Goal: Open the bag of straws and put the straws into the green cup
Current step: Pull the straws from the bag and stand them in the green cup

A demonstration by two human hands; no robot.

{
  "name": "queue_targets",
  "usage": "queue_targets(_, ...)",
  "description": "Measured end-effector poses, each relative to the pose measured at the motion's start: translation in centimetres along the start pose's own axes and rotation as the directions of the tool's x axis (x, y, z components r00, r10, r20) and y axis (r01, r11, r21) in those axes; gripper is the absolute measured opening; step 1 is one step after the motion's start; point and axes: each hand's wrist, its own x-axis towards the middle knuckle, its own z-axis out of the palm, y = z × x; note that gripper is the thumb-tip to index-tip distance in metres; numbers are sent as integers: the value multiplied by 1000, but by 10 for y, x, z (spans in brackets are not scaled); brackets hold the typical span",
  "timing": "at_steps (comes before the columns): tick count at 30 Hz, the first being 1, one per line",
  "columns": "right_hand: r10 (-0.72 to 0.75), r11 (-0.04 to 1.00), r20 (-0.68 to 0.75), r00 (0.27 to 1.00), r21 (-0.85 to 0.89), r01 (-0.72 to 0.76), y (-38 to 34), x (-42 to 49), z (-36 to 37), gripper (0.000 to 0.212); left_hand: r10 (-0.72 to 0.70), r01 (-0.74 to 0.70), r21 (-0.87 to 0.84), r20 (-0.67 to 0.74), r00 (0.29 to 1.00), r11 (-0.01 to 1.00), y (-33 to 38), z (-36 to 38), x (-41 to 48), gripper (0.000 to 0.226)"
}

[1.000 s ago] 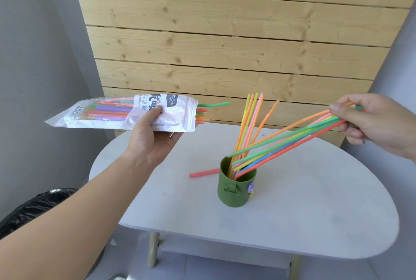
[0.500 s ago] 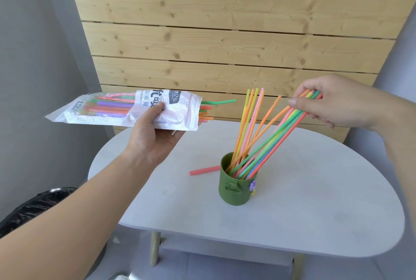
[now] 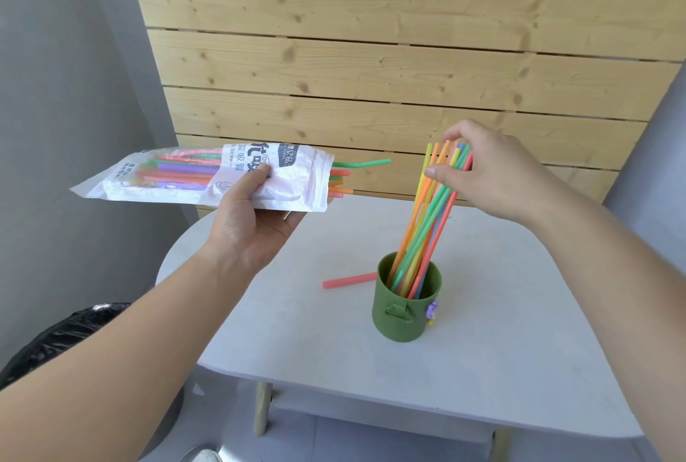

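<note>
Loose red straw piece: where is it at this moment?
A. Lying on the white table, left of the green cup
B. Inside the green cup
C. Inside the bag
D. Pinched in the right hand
A: the loose red straw piece lies flat on the white table, just left of the green cup, apart from the bundle of straws that the right hand holds upright in the cup.

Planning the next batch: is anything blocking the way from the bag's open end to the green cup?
Nothing visible. The bag, in the left hand, opens rightward over bare table. The right hand holds the cup's straws bunched.
</note>
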Motion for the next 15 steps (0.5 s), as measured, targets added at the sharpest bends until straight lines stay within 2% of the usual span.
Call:
queue_targets(4, -56, 993, -78, 995, -109, 47, -2, -2, 5, 58, -3, 3, -19, 2, 1000, 1000, 2, 0, 1, 21)
queue_targets(9, -167, 948, -189, 968, -300, 105, -1, -4, 6, 61, 1, -1, -33, 8, 1000, 999, 5, -1, 0, 23)
queue_targets(13, -377, 886, -369, 850, -410, 215, -7, -7, 7, 50, 21, -20, -56, 9, 1000, 998, 13, -3, 0, 42)
queue_targets(15, -472, 859, -390, 790, -403, 314, -22, -13, 10, 39, 40, -41, -60, -7, 999, 997, 18, -4, -1, 45)
